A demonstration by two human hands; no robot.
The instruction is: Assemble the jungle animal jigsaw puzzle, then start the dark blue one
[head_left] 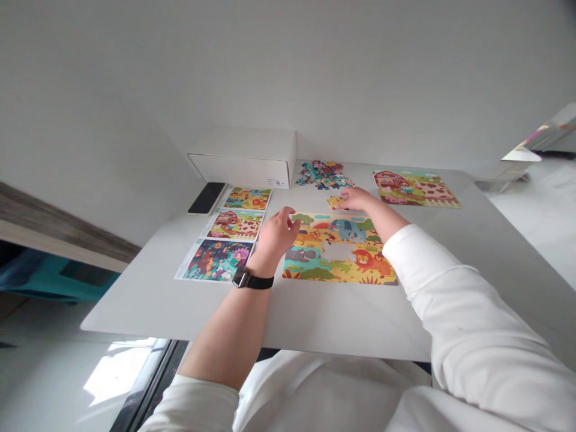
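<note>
Landmark: the safari puzzle, lying flat, pale tabletop showing through a gap in its middle. Right hand just beyond its far edge, fingers drawn narrow at a yellow puzzle piece; contact likely, but whether it is pinched or merely touched I cannot tell from here. Left hand at the puzzle's left edge, fingers curled loosely, thumb apart, nothing held. Handling notes, my judgement: a thin flat piece is best taken by its rim with thumb and forefinger, lifted rather than dragged, and turned so its print agrees with the neighbouring artwork; the left hand could steady the puzzle's border lightly, since sideways pressure might open the joints. Beyond the puzzle: a heap of loose pieces. Beyond and to its right: the farm puzzle. Left of it: a picture sheet with three printed scenes, then a dark-screened phone; beyond the sheet, a white box. Surface smooth and light. Past the puzzle's far side, a plain wall; low to its left, off the tabletop, floor with a bright patch of light
</note>
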